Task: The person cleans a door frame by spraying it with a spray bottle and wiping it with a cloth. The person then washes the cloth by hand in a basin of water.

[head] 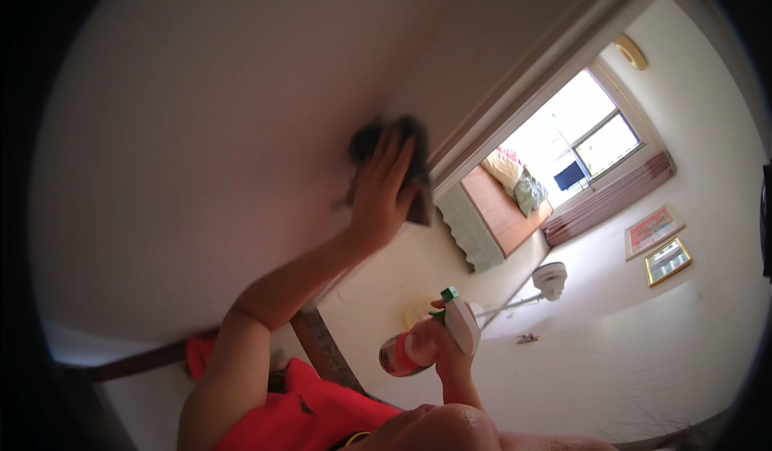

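Observation:
My left hand (380, 189) is spread flat over a dark cloth (420, 210), pressing it against a pale wall or door surface (211, 149) beside a door frame (512, 98). Hand and cloth are slightly blurred. Lower and to the right, my right hand (446, 342) grips a spray bottle (405, 354) with a white and green trigger head and a red, clear-looking body. Its nozzle is tilted upward. Part of the right hand's grip is hidden behind the trigger head.
Past the doorway, a room holds a standing fan (549, 279), a wood-topped piece of furniture (497, 210) with bedding or cushions (522, 186), a bright window (606, 143), a pinkish curtain (609, 189) and framed pictures (654, 231). A dark strip (332, 354) crosses the floor.

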Tool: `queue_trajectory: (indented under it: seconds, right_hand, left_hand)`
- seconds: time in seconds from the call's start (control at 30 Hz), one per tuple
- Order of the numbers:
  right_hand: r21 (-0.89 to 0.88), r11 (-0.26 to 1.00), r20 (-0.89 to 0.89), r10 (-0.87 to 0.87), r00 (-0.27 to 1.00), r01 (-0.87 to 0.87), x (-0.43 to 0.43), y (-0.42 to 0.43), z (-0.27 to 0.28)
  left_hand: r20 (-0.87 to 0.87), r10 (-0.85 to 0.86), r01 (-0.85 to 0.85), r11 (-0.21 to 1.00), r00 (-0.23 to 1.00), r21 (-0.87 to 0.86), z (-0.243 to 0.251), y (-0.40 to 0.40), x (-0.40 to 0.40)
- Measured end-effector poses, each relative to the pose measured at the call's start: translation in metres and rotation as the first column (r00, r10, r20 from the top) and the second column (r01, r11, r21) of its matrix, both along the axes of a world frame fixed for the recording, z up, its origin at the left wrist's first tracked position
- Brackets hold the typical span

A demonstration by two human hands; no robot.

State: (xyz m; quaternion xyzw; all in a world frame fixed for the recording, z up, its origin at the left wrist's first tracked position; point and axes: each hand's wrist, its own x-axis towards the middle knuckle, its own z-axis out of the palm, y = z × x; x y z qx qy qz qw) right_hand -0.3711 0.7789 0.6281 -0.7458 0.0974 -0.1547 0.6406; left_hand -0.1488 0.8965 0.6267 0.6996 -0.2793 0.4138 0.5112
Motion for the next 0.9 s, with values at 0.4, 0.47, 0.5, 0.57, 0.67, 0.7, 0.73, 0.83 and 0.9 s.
queue_trajectory:
  seconds: [0.4, 0.47, 0.5, 0.57, 0.67, 0.7, 0.73, 0.83, 0.9]
  right_hand:
    - [0.003, 0.994, 0.22, -0.103, 0.97, 0.105, -0.002, -0.006, 0.017]
    - [0.086, 0.996, 0.222, -0.054, 0.974, 0.035, 0.0, -0.003, 0.017]
    - [0.16, 0.986, 0.218, 0.002, 0.976, -0.038, 0.001, 0.0, 0.018]
    - [0.108, 0.994, 0.238, -0.032, 0.971, 0.006, 0.002, -0.001, 0.022]
    - [0.073, 0.997, 0.226, 0.002, 0.974, -0.018, 0.0, 0.002, 0.022]
    - [0.073, 0.995, 0.217, 0.046, 0.975, -0.063, 0.0, 0.003, 0.027]
    - [0.083, 0.995, 0.219, 0.039, 0.975, -0.058, 0.0, 0.003, 0.027]
    - [0.108, 0.994, 0.256, 0.005, 0.967, -0.034, -0.001, 0.007, 0.025]
    - [0.085, 0.996, 0.256, 0.009, 0.967, -0.031, -0.003, 0.012, 0.029]
  left_hand:
    - [0.699, 0.217, -0.039, 0.964, 0.682, -0.262, 0.425, -0.036, 0.047]
    - [0.75, 0.24, -0.028, 0.959, 0.616, -0.284, 0.426, -0.039, 0.049]
    - [0.756, 0.178, 0.012, 0.971, 0.63, -0.239, 0.406, -0.037, 0.058]
    - [0.767, 0.035, 0.13, 0.98, 0.64, -0.153, 0.348, -0.039, 0.064]
    - [0.644, 0.166, -0.104, 0.986, 0.747, -0.134, 0.238, -0.027, 0.051]
    - [0.614, 0.197, -0.159, 0.98, 0.764, -0.118, 0.204, -0.021, 0.048]
    - [0.586, 0.222, -0.204, 0.974, 0.78, -0.097, 0.178, -0.02, 0.047]
    - [0.554, 0.149, -0.147, 0.988, 0.819, -0.048, 0.155, -0.014, 0.048]
    - [0.627, 0.156, -0.202, 0.979, 0.764, 0.002, 0.172, -0.009, 0.045]
